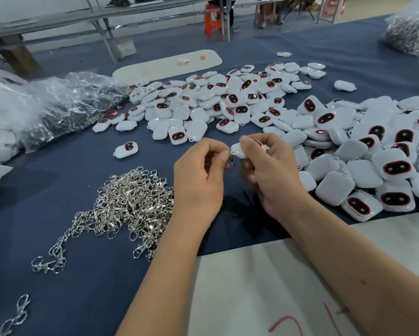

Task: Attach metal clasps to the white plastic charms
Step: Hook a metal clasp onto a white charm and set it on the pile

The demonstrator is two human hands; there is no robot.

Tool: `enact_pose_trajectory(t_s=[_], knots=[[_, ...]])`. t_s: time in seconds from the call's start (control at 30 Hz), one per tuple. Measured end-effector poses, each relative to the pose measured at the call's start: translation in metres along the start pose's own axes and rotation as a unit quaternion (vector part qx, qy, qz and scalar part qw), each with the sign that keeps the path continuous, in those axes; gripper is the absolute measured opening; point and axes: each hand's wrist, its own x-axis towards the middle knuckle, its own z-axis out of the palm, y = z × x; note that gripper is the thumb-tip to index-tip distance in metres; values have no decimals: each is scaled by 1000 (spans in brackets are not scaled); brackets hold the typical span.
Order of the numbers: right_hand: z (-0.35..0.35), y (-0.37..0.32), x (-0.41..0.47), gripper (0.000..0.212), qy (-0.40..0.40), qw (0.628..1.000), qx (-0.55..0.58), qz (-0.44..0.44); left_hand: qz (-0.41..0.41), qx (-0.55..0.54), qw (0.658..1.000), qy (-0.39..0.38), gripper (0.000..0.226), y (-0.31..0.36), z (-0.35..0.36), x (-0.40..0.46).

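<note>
A white sheet [264,275] with red marks is seen nearest, under the two forearms, on the blue tabletop [82,287]. Just beyond it the two hands are raised together above the cloth. The left hand [198,175] is curled, and a clasp [232,159] is pinched between its thumb and forefinger; only a small dark-silver part of it is shown past the fingertips. The right hand [266,166] is closed round a charm [238,150], which is held at the fingertips with its white end turned toward the left hand. The clasp is met by that end of the charm, directly between the two hands, so the coming move is judged to turn on this short left-to-right line: the clasp must be fed rightward into the charm's small loop, which cannot be made out here. Whether the clasp is already hooked cannot be told. The left hand lies nearer the clasp pile [131,204], just to its left on the cloth. The right hand lies nearer the heap of charms [373,166] to its right. Farther off a wider spread of charms [215,100] is laid, with clear bags [58,105] to the far left.
</note>
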Motion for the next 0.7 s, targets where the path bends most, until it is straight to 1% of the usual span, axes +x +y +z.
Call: enact_pose_trajectory(t_s=[0.07,0.17,0.33,0.43,0.6,0.67,0.7], knots=[[0,-1,0,14,-16,1000,13,23,-16,-30,999,-6,10,-3,-3,1],[0,-4,0,19,-41,998,23,47,-16,-37,999,2,18,-4,-6,3],[0,-5,-3,24,-64,996,37,53,4,-31,999,35,20,-2,-6,2],[-1,-3,-4,28,-91,993,48,54,9,-40,998,55,19,-2,-5,1],[-2,-4,-3,18,-146,986,73,34,-16,-74,991,106,22,0,-4,2],[-1,-3,-3,14,-158,984,82,26,-21,-42,994,103,23,-1,-6,2],[-1,-2,-3,12,-161,983,81,24,-16,-5,996,93,21,-2,-8,3]])
